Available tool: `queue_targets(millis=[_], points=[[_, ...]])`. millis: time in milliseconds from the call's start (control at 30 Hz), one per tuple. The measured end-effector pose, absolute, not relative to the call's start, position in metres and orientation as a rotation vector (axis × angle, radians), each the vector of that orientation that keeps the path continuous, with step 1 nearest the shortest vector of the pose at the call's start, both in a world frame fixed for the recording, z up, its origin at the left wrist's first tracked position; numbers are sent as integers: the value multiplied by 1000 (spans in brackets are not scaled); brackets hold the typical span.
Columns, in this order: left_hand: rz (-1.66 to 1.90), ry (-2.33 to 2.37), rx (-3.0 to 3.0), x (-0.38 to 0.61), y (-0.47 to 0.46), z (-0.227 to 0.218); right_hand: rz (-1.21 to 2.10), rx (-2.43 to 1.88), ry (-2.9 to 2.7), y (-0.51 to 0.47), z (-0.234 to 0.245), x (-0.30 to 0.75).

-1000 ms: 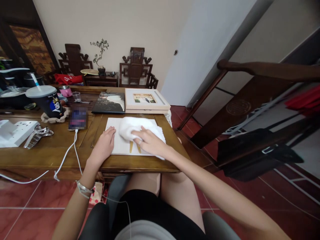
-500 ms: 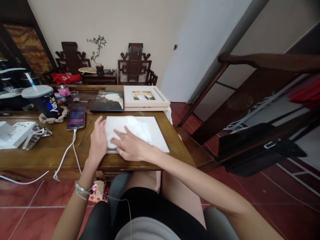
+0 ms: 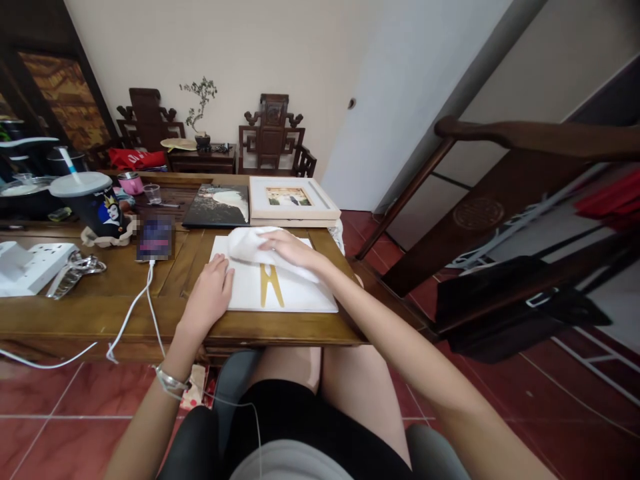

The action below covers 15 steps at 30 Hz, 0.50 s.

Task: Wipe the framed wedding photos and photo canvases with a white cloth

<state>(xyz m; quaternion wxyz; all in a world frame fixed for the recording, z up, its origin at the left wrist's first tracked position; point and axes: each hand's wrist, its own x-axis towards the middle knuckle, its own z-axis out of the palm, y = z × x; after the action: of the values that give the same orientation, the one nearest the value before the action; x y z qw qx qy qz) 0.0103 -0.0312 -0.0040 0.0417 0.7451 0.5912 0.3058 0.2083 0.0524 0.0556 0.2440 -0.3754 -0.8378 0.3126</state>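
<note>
On the table's right part lies a flat white panel [image 3: 245, 293], perhaps an album or board, with a gold mark [image 3: 271, 287] shaped like two spread legs. My left hand [image 3: 211, 283] lies on its left edge, fingers stretched out and holding nothing. A white cloth [image 3: 247, 245] covers the panel's far part, bunched and partly lifted. My right hand [image 3: 287, 248] grips this cloth over the panel's far right side. The cloth hides the top of the gold mark.
Behind the panel are a dark picture [image 3: 220, 203] and a pale-framed photo [image 3: 290, 200]. Leftward are a phone [image 3: 154, 240] on a white cable [image 3: 137, 300], a lidded cup [image 3: 97, 207], a silvery hair claw [image 3: 75, 272] and a white power strip [image 3: 35, 267].
The white cloth has moved away from me with my right hand, uncovering the gold mark. My left hand has come down flatter onto the panel's left edge.
</note>
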Motion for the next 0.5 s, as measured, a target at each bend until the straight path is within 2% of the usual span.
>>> queue_targets(millis=[233,500], points=[[927,1793,2322,8,-31,-3,752,-951,-2318,86,54,153],[971,1765,2269,8,-30,-5,727,-1152,-2071,92,40,234]])
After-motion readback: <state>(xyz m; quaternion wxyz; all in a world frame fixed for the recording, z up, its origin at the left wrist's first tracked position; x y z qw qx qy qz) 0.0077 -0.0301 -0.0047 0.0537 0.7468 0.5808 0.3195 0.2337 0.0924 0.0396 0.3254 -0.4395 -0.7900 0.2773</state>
